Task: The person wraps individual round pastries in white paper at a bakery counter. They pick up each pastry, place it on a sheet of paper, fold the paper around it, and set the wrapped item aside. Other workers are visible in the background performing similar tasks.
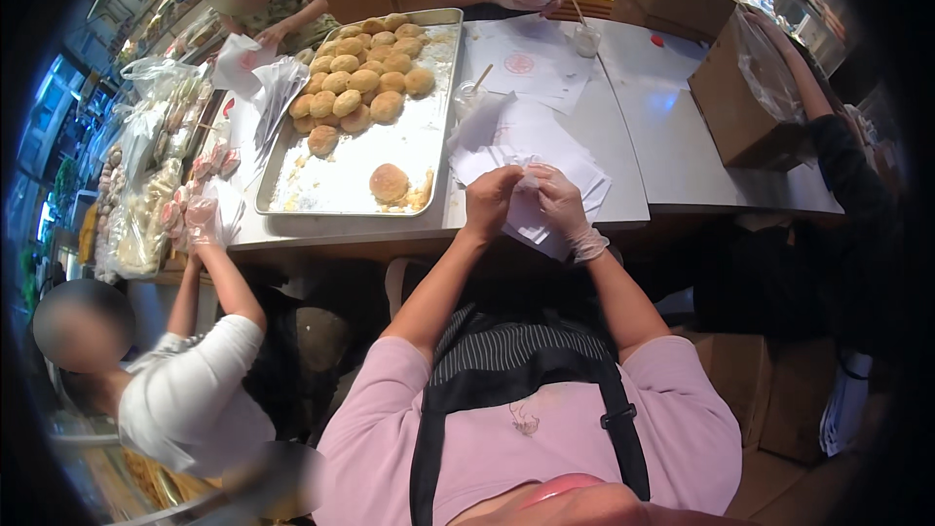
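Observation:
My bare left hand (492, 200) and my right hand (559, 197), in a clear plastic glove, meet over a stack of white paper sheets (575, 168) at the table's front edge. Both hands are closed, their fingertips pinching a small crumpled whitish piece (527, 178); whether it is paper or thin plastic I cannot make out. To the left, a large metal tray (429, 117) holds a pile of round golden pastries (355, 78). A single pastry (389, 183) lies apart near the tray's front edge.
A cup with a wooden-handled stick (468, 94) stands beyond the paper, another cup (586, 40) farther back. Cardboard boxes (740, 97) stand at the right, with a person's arm (804, 78) over one. Co-workers (195, 390) work at the left and far side, near bagged goods (146, 185).

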Motion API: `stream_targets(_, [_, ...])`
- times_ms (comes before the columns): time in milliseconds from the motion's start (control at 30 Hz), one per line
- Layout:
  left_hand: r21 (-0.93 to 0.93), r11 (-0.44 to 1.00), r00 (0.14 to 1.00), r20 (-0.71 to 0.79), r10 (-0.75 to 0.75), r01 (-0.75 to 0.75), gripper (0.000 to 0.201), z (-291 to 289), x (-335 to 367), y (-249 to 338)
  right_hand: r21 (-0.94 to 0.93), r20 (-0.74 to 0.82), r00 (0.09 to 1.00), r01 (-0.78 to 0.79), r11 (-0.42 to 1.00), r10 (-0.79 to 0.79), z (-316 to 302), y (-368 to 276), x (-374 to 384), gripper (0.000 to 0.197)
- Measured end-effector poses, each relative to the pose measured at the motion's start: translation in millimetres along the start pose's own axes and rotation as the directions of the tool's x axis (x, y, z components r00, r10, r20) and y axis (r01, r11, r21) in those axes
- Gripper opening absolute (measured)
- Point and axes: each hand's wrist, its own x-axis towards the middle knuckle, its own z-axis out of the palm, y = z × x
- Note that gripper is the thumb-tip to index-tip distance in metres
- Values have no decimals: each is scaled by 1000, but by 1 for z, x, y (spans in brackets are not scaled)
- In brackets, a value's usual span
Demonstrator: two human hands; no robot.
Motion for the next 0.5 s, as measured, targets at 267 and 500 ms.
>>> stream_targets(267, [37,993,989,100,105,-109,14,-2,5,-15,27,-201,970,-137,990,139,12,-10,1,13])
stream_targets(500, [-37,991,989,73,130,-128,14,2,11,-19,210,-93,875,-449,868,475,1,-9,-1,11])
